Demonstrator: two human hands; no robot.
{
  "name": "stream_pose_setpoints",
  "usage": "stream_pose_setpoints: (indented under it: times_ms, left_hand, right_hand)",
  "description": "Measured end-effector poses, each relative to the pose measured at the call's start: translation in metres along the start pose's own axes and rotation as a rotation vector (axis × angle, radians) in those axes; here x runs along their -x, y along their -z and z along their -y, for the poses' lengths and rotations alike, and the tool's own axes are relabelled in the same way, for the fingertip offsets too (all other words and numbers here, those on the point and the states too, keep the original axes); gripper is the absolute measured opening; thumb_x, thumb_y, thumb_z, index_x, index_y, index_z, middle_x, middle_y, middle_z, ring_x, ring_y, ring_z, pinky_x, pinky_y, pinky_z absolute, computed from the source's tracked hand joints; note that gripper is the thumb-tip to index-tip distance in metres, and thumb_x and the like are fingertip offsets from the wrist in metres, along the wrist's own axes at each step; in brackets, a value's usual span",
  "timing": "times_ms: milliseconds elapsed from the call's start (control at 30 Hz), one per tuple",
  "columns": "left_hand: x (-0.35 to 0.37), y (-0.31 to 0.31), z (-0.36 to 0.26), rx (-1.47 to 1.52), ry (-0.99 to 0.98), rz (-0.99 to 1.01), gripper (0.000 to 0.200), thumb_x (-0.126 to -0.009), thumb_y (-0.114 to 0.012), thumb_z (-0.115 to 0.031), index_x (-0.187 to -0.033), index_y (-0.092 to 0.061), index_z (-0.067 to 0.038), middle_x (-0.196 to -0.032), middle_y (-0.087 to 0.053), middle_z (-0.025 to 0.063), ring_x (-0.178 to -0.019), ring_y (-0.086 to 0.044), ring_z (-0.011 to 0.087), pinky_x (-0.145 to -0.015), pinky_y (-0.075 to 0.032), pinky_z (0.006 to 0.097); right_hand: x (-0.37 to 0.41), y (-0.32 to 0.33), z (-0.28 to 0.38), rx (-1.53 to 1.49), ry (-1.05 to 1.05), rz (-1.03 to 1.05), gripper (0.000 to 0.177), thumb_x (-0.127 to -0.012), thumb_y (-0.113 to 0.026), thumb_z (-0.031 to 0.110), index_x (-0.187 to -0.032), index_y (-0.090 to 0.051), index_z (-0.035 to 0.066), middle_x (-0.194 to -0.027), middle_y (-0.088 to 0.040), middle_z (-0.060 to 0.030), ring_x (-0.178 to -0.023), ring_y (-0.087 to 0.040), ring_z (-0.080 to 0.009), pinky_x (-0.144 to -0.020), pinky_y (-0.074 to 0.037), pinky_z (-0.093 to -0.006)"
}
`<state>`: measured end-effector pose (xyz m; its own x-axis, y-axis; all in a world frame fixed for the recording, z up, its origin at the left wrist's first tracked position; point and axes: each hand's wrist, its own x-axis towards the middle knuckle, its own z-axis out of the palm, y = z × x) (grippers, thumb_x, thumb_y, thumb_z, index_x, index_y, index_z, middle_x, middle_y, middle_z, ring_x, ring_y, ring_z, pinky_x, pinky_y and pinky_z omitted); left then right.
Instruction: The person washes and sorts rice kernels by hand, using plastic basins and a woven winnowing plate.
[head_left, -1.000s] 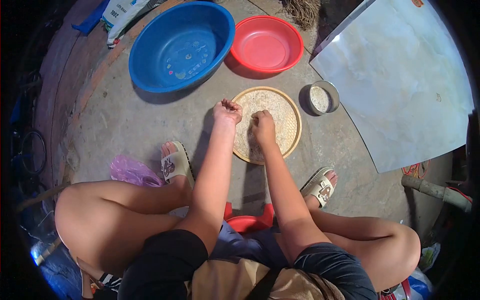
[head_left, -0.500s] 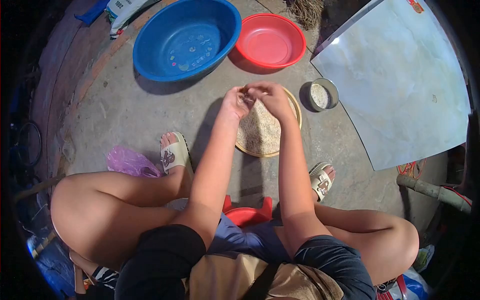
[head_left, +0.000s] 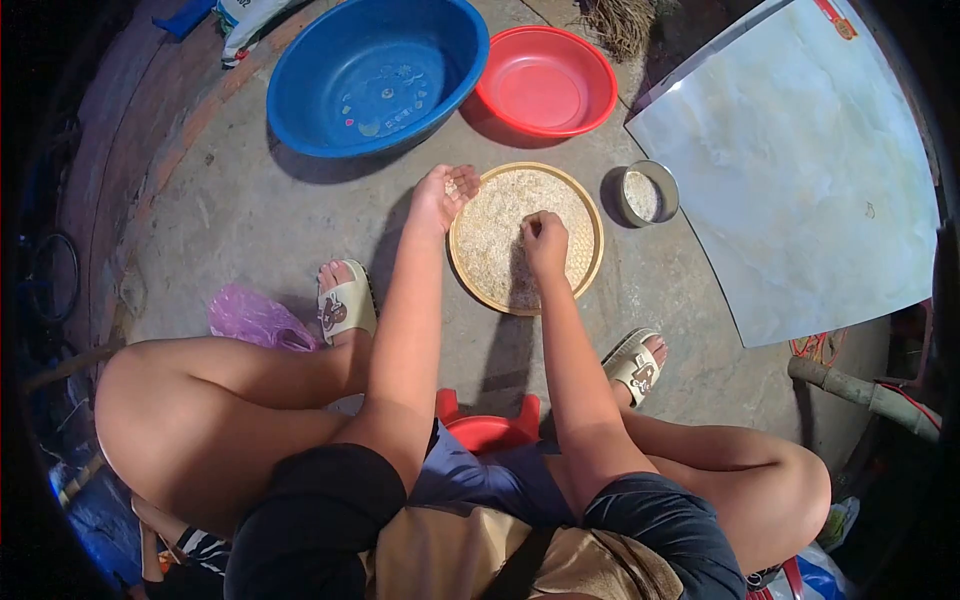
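A round woven tray (head_left: 597, 262) lies on the floor before me, spread with pale grains (head_left: 500, 225) that look like rice. Over its left rim, my left hand (head_left: 446, 198) is turned palm up with its fingers apart, and a few light specks show on the palm. My right hand (head_left: 546, 245) is above the grains near the tray's middle, with thumb and fingers pinched together. What lies between those fingertips is too small to make out. To the right of the tray stands a small metal tin (head_left: 648, 194) with pale grain inside.
Behind the tray are a large blue basin (head_left: 380, 80) and a red basin (head_left: 545, 82). A shiny marbled sheet (head_left: 790, 180) covers the floor at right. A pink plastic bag (head_left: 258, 318) lies near my left sandal (head_left: 346, 305). A red stool (head_left: 488, 430) shows below me.
My hands, close together over the tray's far side before, have parted. The left moved left to the rim; the right came nearer and down towards the grains. The heap now looks flatter.
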<state>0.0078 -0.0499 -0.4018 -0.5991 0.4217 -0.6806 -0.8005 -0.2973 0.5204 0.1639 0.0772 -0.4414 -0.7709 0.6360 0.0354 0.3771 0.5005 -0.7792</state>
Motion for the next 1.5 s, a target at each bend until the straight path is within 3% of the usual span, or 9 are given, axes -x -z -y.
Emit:
stream_pose_setpoints:
  times_ms: [133, 267, 533, 767, 867, 933, 1067, 1267, 1500]
  left_hand:
    - [-0.008, 0.000, 0.020, -0.141, 0.036, 0.043, 0.031, -0.088, -0.035, -0.020, -0.095, -0.053, 0.004, -0.089, -0.058, 0.0139, -0.083, -0.058, 0.0248, -0.077, -0.049, 0.0362]
    - [-0.014, -0.003, 0.039, -0.043, 0.049, 0.067, 0.032, -0.090, -0.034, -0.021, -0.098, -0.052, 0.004, -0.088, -0.058, 0.0139, -0.077, -0.058, 0.0237, -0.072, -0.050, 0.0353]
    - [-0.008, 0.006, 0.014, 0.092, 0.035, 0.043, 0.032, -0.088, -0.036, -0.018, -0.094, -0.053, 0.008, -0.086, -0.057, 0.0156, -0.078, -0.057, 0.0242, -0.073, -0.049, 0.0337]
    - [-0.013, 0.014, 0.028, -0.006, 0.071, 0.014, 0.028, -0.087, -0.038, -0.016, -0.095, -0.053, 0.006, -0.090, -0.059, 0.0159, -0.079, -0.058, 0.0235, -0.075, -0.049, 0.0338]
    - [-0.012, 0.007, 0.044, -0.189, 0.034, -0.034, 0.026, -0.087, -0.038, -0.016, -0.093, -0.054, 0.004, -0.086, -0.059, 0.0135, -0.075, -0.057, 0.0204, -0.069, -0.049, 0.0312]
    - [-0.009, -0.005, 0.048, -0.137, -0.009, -0.071, 0.025, -0.086, -0.039, -0.017, -0.090, -0.054, 0.002, -0.080, -0.058, 0.0095, -0.068, -0.055, 0.0174, -0.062, -0.046, 0.0283]
    - [-0.015, -0.004, 0.040, 0.108, -0.007, -0.062, 0.019, -0.084, -0.042, -0.016, -0.082, -0.053, -0.001, -0.072, -0.054, 0.0075, -0.057, -0.048, 0.0145, -0.055, -0.042, 0.0252]
    - [-0.018, 0.005, 0.038, 0.256, 0.119, -0.052, 0.019, -0.082, -0.044, -0.016, -0.076, -0.052, -0.001, -0.071, -0.053, 0.0103, -0.055, -0.045, 0.0144, -0.052, -0.041, 0.0266]
    - [-0.015, 0.016, 0.053, 0.136, 0.104, -0.132, 0.025, -0.084, -0.041, -0.017, -0.087, -0.054, 0.003, -0.077, -0.057, 0.0135, -0.061, -0.054, 0.0199, -0.061, -0.048, 0.0306]
  right_hand:
    - [-0.017, 0.001, 0.037, -0.247, -0.173, -0.087, 0.010, -0.073, -0.061, 0.003, -0.082, -0.063, -0.001, -0.075, -0.063, -0.0152, -0.068, -0.062, -0.0247, -0.064, -0.048, -0.0312]
    - [-0.032, 0.002, 0.068, -0.490, -0.059, 0.225, 0.013, -0.073, -0.062, 0.006, -0.083, -0.065, -0.001, -0.074, -0.064, -0.0142, -0.066, -0.062, -0.0212, -0.063, -0.048, -0.0304]
    - [-0.036, 0.002, 0.031, 0.091, 0.131, -0.141, 0.020, -0.070, -0.061, 0.005, -0.090, -0.061, 0.001, -0.089, -0.058, -0.0173, -0.088, -0.052, -0.0350, -0.080, -0.042, -0.0413]
    - [-0.011, -0.018, -0.004, 0.109, 0.050, -0.027, 0.012, -0.069, -0.064, 0.003, -0.081, -0.061, 0.000, -0.074, -0.058, -0.0129, -0.069, -0.059, -0.0254, -0.067, -0.047, -0.0326]
    - [-0.017, -0.016, 0.033, -0.202, -0.036, 0.077, 0.009, -0.076, -0.061, 0.004, -0.083, -0.062, -0.001, -0.069, -0.063, -0.0095, -0.065, -0.061, -0.0142, -0.063, -0.048, -0.0260]
    - [-0.023, -0.024, 0.044, -0.493, -0.050, 0.221, 0.011, -0.076, -0.061, 0.006, -0.084, -0.063, -0.001, -0.069, -0.063, -0.0084, -0.065, -0.061, -0.0146, -0.064, -0.047, -0.0265]
    - [-0.043, -0.010, 0.058, -0.419, -0.023, 0.358, 0.013, -0.076, -0.061, 0.009, -0.084, -0.063, -0.001, -0.074, -0.063, -0.0092, -0.068, -0.060, -0.0144, -0.066, -0.047, -0.0268]
    - [-0.047, -0.017, 0.018, 0.218, 0.214, -0.156, 0.019, -0.070, -0.064, 0.010, -0.086, -0.059, 0.001, -0.086, -0.056, -0.0169, -0.076, -0.055, -0.0325, -0.069, -0.045, -0.0383]
    - [-0.022, -0.021, 0.006, 0.058, 0.081, -0.095, 0.010, -0.073, -0.061, 0.003, -0.082, -0.060, 0.000, -0.076, -0.059, -0.0149, -0.070, -0.058, -0.0274, -0.067, -0.047, -0.0353]
